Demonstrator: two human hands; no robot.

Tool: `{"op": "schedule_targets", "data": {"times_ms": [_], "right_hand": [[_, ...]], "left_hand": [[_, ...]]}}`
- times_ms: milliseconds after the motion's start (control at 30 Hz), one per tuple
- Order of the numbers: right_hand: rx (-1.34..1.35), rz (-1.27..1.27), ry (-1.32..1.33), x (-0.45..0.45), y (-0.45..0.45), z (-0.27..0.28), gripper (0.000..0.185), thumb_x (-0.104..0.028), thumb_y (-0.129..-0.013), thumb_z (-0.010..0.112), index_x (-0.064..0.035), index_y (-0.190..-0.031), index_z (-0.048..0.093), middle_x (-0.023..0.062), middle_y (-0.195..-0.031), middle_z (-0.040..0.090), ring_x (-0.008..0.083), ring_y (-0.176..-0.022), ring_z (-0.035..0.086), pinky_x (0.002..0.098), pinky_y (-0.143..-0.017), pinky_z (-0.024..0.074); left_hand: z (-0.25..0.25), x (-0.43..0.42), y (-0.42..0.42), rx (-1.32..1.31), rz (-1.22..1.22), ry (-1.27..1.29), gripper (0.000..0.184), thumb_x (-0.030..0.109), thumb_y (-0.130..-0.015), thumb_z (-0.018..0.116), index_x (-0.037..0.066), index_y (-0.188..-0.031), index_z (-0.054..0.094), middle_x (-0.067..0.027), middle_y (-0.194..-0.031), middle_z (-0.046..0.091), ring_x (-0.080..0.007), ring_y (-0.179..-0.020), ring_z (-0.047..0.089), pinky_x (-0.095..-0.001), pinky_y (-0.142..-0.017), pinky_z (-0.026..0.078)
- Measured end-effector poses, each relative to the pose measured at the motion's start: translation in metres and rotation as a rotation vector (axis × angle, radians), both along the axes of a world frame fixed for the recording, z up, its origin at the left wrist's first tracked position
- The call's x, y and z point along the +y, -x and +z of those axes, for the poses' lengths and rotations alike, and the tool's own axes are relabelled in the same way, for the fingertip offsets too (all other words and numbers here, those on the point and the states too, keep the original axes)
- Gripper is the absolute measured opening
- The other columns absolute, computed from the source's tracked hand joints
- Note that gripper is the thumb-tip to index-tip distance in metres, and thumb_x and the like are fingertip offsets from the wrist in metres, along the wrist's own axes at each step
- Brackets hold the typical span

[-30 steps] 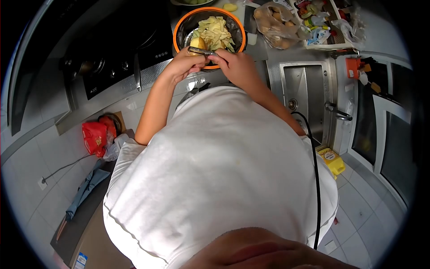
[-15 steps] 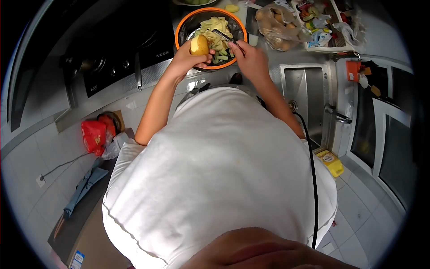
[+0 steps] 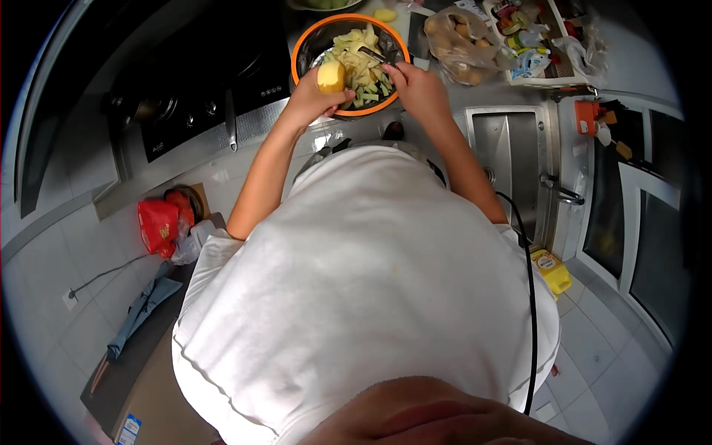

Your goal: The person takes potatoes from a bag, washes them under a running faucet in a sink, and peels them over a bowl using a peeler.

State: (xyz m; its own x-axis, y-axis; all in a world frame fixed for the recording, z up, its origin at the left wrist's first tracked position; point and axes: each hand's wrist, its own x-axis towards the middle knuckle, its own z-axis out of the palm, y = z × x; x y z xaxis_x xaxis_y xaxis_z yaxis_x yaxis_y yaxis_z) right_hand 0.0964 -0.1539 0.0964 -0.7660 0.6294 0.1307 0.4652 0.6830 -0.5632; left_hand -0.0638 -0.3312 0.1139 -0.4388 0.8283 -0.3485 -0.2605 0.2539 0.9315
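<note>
My left hand is closed round a partly peeled potato at the near left rim of an orange-rimmed bin with a dark liner. Pale and green peelings lie inside the bin. Held over them is a peeler, its handle in the closed fingers of my right hand at the bin's right side. Peeler and potato are apart. A peeled yellow piece lies on the counter beyond the bin.
Left of the bin is a black cooktop. A plastic bag of potatoes and a crate of packets stand at the back right. Nearer are the sink and its faucet. A black cable hangs over my right side.
Since a second ago, the peeler has come off the potato and moved right with my right hand. My left hand has turned the potato more upright, showing its peeled face.
</note>
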Motion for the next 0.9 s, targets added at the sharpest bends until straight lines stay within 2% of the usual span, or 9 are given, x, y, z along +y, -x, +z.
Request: {"op": "schedule_targets", "data": {"times_ms": [167,300,367,433,567,633,700,800,900], "right_hand": [[0.181,0.100,0.230,-0.037,-0.003,0.025,0.039,-0.045,-0.100,0.063,-0.0095,-0.082,0.066,0.0135,-0.065,0.064,0.0380,-0.060,0.063,0.0467,-0.054,0.0499],[-0.013,0.242,0.093,-0.042,-0.001,0.018,0.033,-0.044,-0.100,0.063,-0.0140,-0.089,0.070,0.0125,-0.067,0.066,0.0378,-0.060,0.064,0.0458,-0.054,0.0503],[0.123,0.115,0.041,-0.032,0.005,0.004,0.035,-0.045,-0.099,0.064,-0.0125,-0.086,0.070,0.0133,-0.066,0.066,0.0378,-0.060,0.064,0.0461,-0.054,0.0508],[0.042,0.071,-0.001,-0.011,0.003,-0.004,0.036,-0.044,-0.099,0.064,-0.0117,-0.085,0.071,0.0137,-0.065,0.065,0.0379,-0.060,0.064,0.0465,-0.054,0.0507],[0.013,0.035,0.049,-0.008,-0.004,0.006,0.038,-0.043,-0.099,0.064,-0.0095,-0.083,0.071,0.0148,-0.062,0.063,0.0380,-0.059,0.064,0.0469,-0.054,0.0504],[-0.011,0.034,0.070,-0.010,-0.005,0.013,0.038,-0.044,-0.100,0.063,-0.0099,-0.084,0.071,0.0148,-0.062,0.063,0.0373,-0.059,0.064,0.0460,-0.054,0.0501],[-0.126,-0.015,0.079,-0.018,-0.006,0.020,0.039,-0.044,-0.101,0.062,-0.0094,-0.087,0.072,0.0112,-0.065,0.066,0.0303,-0.058,0.064,0.0410,-0.054,0.0476],[0.010,0.070,0.245,-0.033,-0.005,0.031,0.037,-0.043,-0.100,0.064,-0.0099,-0.087,0.071,0.0116,-0.065,0.065,0.0307,-0.056,0.062,0.0400,-0.052,0.0464],[0.088,0.180,0.132,-0.049,-0.002,0.037,0.035,-0.044,-0.099,0.065,-0.0111,-0.088,0.070,0.0124,-0.065,0.064,0.0325,-0.057,0.062,0.0408,-0.052,0.0463]], "left_hand": [[-0.003,0.003,0.001,-0.048,-0.023,-0.051,0.023,-0.001,-0.086,0.076,-0.001,-0.102,0.061,-0.0015,-0.074,0.063,-0.0067,-0.053,0.052,-0.0223,-0.046,0.039],[-0.002,-0.003,0.004,-0.211,-0.036,-0.063,0.025,-0.002,-0.087,0.073,0.000,-0.109,0.061,-0.0043,-0.082,0.066,-0.0065,-0.057,0.053,-0.0224,-0.047,0.037],[-0.006,-0.008,0.006,-0.256,-0.063,-0.068,0.029,-0.002,-0.087,0.074,0.001,-0.112,0.061,-0.0037,-0.086,0.066,-0.0063,-0.061,0.054,-0.0210,-0.048,0.039],[-0.006,-0.011,0.003,-0.303,-0.099,-0.067,0.032,-0.002,-0.086,0.076,0.002,-0.115,0.061,-0.0031,-0.090,0.066,-0.0060,-0.065,0.056,-0.0197,-0.050,0.041],[-0.001,-0.006,0.002,0.047,-0.024,-0.046,0.052,0.003,-0.084,0.083,0.000,-0.130,0.059,-0.0066,-0.104,0.070,-0.0137,-0.084,0.070,-0.0253,-0.071,0.060],[-0.016,-0.004,0.010,0.382,-0.019,0.039,0.052,0.003,-0.083,0.083,0.000,-0.128,0.057,-0.0062,-0.101,0.070,-0.0125,-0.080,0.069,-0.0247,-0.068,0.059],[-0.020,0.002,0.010,0.338,0.055,-0.002,0.051,0.003,-0.083,0.083,-0.001,-0.127,0.056,-0.0060,-0.097,0.069,-0.0116,-0.075,0.067,-0.0243,-0.063,0.057],[-0.022,0.002,0.008,0.247,0.109,0.009,0.051,0.003,-0.083,0.082,-0.003,-0.125,0.053,-0.0054,-0.090,0.067,-0.0096,-0.066,0.063,-0.0236,-0.055,0.052],[-0.015,0.005,0.003,0.154,0.077,0.029,0.050,0.002,-0.082,0.080,-0.005,-0.123,0.052,-0.0051,-0.082,0.065,-0.0077,-0.056,0.056,-0.0233,-0.046,0.043]]}}
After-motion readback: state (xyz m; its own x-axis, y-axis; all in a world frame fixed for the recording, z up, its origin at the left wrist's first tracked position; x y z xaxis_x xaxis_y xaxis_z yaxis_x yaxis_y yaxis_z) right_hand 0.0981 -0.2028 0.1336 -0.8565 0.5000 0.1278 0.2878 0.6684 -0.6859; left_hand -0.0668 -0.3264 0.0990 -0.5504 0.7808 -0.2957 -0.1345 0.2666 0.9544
